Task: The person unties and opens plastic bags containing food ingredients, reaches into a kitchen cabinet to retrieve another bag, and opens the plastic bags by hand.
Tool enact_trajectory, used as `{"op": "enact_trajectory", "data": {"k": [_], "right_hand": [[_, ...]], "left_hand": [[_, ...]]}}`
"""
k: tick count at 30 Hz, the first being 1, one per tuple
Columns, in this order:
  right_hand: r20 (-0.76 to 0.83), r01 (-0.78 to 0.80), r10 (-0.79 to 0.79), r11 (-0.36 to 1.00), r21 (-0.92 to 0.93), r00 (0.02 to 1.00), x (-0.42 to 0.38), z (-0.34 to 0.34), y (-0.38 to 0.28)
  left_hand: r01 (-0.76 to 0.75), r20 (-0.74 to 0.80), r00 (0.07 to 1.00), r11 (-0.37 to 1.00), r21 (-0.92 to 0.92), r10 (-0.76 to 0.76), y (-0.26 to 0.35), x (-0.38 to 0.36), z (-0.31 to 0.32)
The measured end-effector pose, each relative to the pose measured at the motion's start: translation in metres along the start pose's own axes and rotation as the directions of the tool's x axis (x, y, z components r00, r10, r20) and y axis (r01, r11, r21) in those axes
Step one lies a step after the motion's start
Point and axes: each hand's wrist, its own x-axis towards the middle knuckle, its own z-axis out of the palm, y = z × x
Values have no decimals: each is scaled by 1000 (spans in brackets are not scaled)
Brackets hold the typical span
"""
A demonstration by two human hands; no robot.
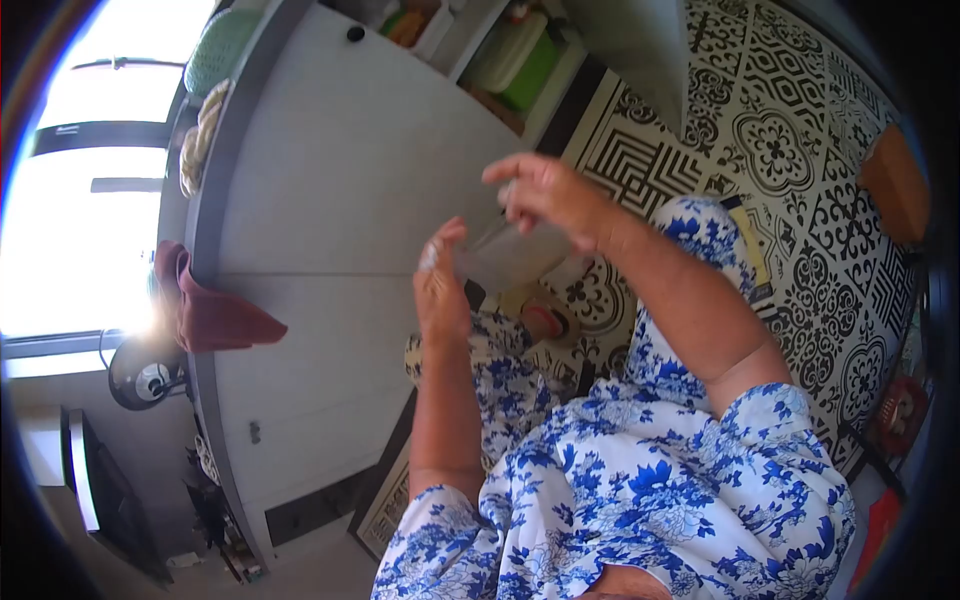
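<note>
Between my two hands is a pale, see-through, blurred thing (pixel 520 252), perhaps thin plastic; its exact shape cannot be made out. My left hand (pixel 440 282) is at its left end, with fingers together, pointing up and closed against it. A ring shows on one finger. Over its upper right side is my right hand (pixel 550 198), palm turned down, index finger stretched out to the left and the other fingers loosely bent and apart. Motion smears both hands. Whether the right thumb touches the see-through thing is unclear.
A grey-white cabinet (pixel 350 190) stands to the left, a dark red cloth (pixel 225 315) hanging over its edge. Beside that are a lamp (pixel 145 383) and a bright window. Open shelves hold a green container (pixel 530 72). Patterned tiles (pixel 780 150) cover the floor.
</note>
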Motion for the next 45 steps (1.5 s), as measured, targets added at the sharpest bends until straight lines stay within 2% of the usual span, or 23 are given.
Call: {"op": "enact_trajectory", "data": {"k": [2,5,7,8,12,14,17,21,23,24,26,27,29,30,32,33,35,36,39,40,41,43,45], "right_hand": [[82,-47,53,996,-76,995,-4,10,8],[174,-11,43,984,-179,984,-11,20,2],[154,-79,120,966,-245,981,-9,21,0],[73,-107,135,945,-308,988,-11,21,-3],[31,-110,131,922,-372,991,-11,24,-9],[5,2,1,861,-508,1000,-6,21,7],[-32,5,-32,784,-621,999,-8,21,3],[-95,11,-73,843,-538,993,-6,17,-2],[-158,-32,-24,939,-343,987,-8,14,-14],[-154,-31,-25,935,-352,988,-8,12,-15],[-123,-14,-11,979,-201,992,-9,11,-17],[-115,-17,-9,976,-216,993,-9,11,-19],[-160,6,-44,973,-230,986,-9,13,-26],[-157,6,-46,969,-248,987,-9,10,-28],[-241,62,-114,975,-212,964,-10,7,-34],[-233,59,-114,972,-229,966,-10,8,-38],[-385,96,-284,893,-439,878,-10,10,-46],[-379,86,-275,891,-445,884,-11,15,-52],[-269,75,-262,831,-551,927,-19,18,-54],[-214,50,-208,819,-572,954,-20,22,-54],[-162,26,-150,805,-592,975,-20,25,-54],[-112,51,-143,806,-590,983,-21,32,-54],[81,160,-143,716,-680,986,-20,32,-53]], "left_hand": [[-87,19,996,996,29,86,5,-5,19],[-155,75,987,975,161,145,19,-7,41],[-113,82,991,986,119,104,23,-3,48],[-93,90,992,991,93,85,24,-2,51],[6,102,995,1000,30,-9,24,2,54],[45,155,987,999,-30,-39,18,7,54],[97,254,966,980,-173,-50,11,12,50],[117,242,968,969,-218,-63,-6,14,36],[247,421,888,964,-94,-187,-6,13,30],[243,417,891,964,-104,-179,-1,16,34],[132,485,846,968,213,-222,12,23,39],[130,479,852,971,198,-212,6,26,39],[-46,522,852,985,167,-48,-6,36,38],[-52,519,854,987,150,-33,-2,40,42],[124,501,861,992,-34,-91,6,43,46],[119,495,865,992,-51,-78,3,45,47],[441,331,880,846,-299,-341,-8,52,48],[443,325,881,841,-311,-344,-13,58,44],[406,267,908,831,-380,-322,-33,64,49],[261,261,938,961,-96,-229,-17,60,57],[80,285,949,977,199,-136,-7,56,64],[79,324,939,988,134,-119,-6,44,64],[-377,567,815,854,359,121,-14,41,66]]}}
